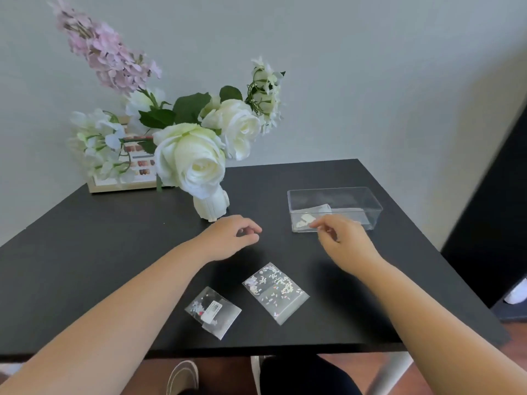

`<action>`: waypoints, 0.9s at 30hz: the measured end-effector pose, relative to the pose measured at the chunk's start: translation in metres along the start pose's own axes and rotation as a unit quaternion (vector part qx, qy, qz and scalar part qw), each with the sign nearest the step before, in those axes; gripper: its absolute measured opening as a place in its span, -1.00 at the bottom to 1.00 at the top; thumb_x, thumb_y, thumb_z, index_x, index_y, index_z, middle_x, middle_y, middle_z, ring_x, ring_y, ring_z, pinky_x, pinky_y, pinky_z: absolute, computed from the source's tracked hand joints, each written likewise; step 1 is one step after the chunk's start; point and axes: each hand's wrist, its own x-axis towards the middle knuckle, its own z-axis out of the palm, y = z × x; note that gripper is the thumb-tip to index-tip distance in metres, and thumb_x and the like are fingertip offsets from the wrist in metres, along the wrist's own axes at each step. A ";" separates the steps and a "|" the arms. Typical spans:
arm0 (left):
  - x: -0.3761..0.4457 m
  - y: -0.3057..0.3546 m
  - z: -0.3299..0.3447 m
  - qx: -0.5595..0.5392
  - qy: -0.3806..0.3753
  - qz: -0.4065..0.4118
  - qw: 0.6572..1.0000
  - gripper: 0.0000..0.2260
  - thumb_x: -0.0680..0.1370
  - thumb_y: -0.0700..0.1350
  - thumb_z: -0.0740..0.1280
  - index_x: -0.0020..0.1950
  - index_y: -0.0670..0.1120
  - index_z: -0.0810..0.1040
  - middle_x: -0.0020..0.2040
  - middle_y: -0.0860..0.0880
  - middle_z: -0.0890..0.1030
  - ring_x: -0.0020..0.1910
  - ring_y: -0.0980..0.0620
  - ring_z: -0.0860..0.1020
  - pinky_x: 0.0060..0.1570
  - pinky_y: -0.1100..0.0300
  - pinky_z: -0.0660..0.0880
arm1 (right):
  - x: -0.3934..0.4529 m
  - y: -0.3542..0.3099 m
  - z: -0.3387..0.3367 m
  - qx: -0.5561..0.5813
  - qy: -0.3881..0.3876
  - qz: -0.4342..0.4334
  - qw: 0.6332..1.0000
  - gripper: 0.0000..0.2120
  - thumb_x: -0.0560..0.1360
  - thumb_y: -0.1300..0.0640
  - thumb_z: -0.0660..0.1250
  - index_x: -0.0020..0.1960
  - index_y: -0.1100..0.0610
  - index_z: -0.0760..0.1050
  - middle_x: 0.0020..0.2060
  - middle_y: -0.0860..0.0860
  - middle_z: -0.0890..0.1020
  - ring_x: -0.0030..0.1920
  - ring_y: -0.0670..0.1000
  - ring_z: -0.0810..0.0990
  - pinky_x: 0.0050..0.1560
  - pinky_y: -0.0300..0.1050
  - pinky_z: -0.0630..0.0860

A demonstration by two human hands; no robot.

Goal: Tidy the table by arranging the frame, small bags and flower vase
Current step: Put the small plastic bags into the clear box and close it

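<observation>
A white vase [211, 207] with white roses and a pink flower spike stands at the back middle of the black table [85, 252]. Behind the blooms a wood-edged frame [125, 186] leans on the wall, half hidden. Two small clear bags lie near the front edge: one with a label [213, 311], one with glitter [275, 292]. A third small bag [310, 216] lies inside the clear box [335, 208]. My left hand [231, 240] rests loosely curled and empty just in front of the vase. My right hand [342, 240] hovers at the box's near wall, fingers apart, holding nothing.
The table's right edge drops to a dark cabinet [490, 223] and wooden floor. A white table leg [390, 374] and my shoes [182, 377] show under the front edge. The wall is close behind the frame.
</observation>
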 end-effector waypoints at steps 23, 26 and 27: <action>-0.113 -0.044 -0.015 -0.010 -0.093 -0.048 0.994 -0.65 0.25 0.11 0.61 -0.12 0.12 0.53 -0.04 0.20 0.53 -0.07 0.28 0.50 -0.12 0.25 0.43 | -0.031 -0.090 0.043 -0.169 -0.303 0.131 0.929 -0.10 0.11 -0.13 0.64 0.31 -0.02 0.25 0.18 0.04 0.43 0.06 0.09 0.49 -0.04 -0.05 0.41; -0.113 -0.047 -0.011 -0.050 -0.067 -0.054 0.995 -0.77 0.37 0.02 0.56 -0.17 0.14 0.51 -0.26 0.27 0.59 -0.30 0.35 0.51 -0.26 0.33 0.37 | -0.026 -0.094 0.042 -0.187 -0.320 0.134 0.919 -0.07 0.14 -0.10 0.64 0.37 0.09 0.29 0.25 0.03 0.51 0.19 0.12 0.50 0.09 -0.02 0.46; -0.113 -0.048 -0.010 -0.055 -0.058 -0.056 0.995 -0.79 0.40 0.01 0.54 -0.18 0.15 0.51 -0.27 0.30 0.59 -0.31 0.34 0.51 -0.25 0.31 0.37 | -0.025 -0.096 0.042 -0.196 -0.328 0.133 0.915 -0.13 0.15 -0.10 0.63 0.34 0.14 0.36 0.24 0.04 0.53 0.18 0.13 0.53 0.10 -0.01 0.47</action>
